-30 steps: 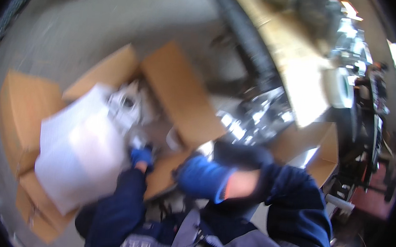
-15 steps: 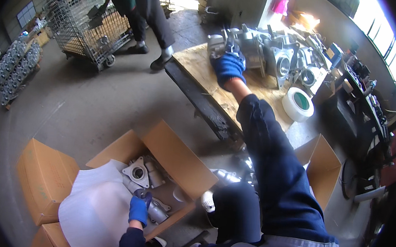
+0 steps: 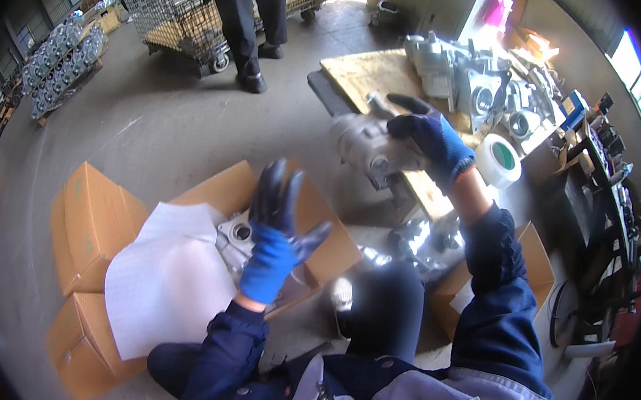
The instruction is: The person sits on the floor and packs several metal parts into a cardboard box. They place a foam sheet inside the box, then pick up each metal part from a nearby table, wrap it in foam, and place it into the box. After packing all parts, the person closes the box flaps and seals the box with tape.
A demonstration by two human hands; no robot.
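Observation:
A grey cast-metal housing (image 3: 371, 149) hangs in the air in front of the wooden table, gripped by my right hand (image 3: 434, 140) in a blue and black glove. My left hand (image 3: 276, 223), gloved the same way, is raised over the cardboard box (image 3: 326, 235) with its fingers spread and nothing in it. Below that hand, another metal housing (image 3: 236, 240) with a round bore lies in the box, partly covered by the glove. A white sheet (image 3: 169, 274) drapes over the box's left side.
More housings (image 3: 482, 92) crowd the wooden table (image 3: 362, 70), beside a white tape roll (image 3: 498, 161). Closed cartons (image 3: 95, 226) stand at left, an open carton (image 3: 532, 268) at right. Shiny metal parts (image 3: 431, 244) lie near my knee. A person (image 3: 241, 18) stands by a wire cart (image 3: 173, 12).
My right hand has lifted a housing off the table and brought it nearer. My left hand has risen out of the box and spread. The other person has straightened up.

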